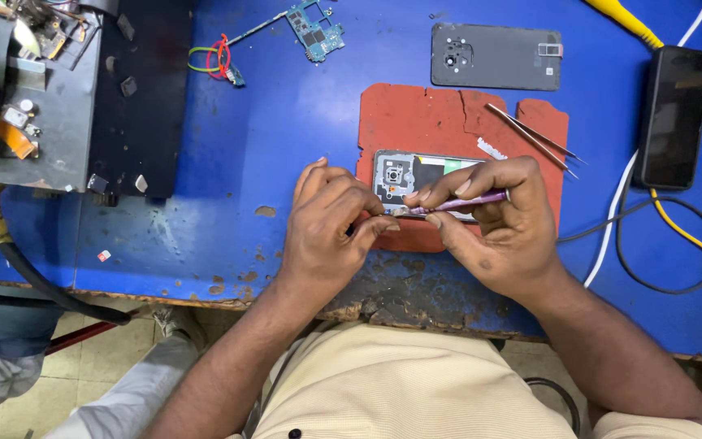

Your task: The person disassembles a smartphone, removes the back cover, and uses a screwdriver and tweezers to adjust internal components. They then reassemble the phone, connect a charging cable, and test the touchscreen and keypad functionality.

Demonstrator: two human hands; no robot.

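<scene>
An opened phone point(406, 172) with its back cover off lies on a worn red mat point(436, 122) on the blue table. My right hand point(493, 223) grips a thin purple tool point(458, 202), whose tip points left at the phone's near edge. My left hand point(331, 223) is curled beside the phone's left end, fingertips meeting the tool's tip; whether it pinches a small part I cannot tell.
Tweezers point(534, 138) lie on the mat's right side. A grey phone back cover point(497, 55) sits behind the mat, and a circuit board point(316, 28) further left. A black phone point(674, 115) with cables lies at the right. A grey unit point(34, 106) with parts stands at the left.
</scene>
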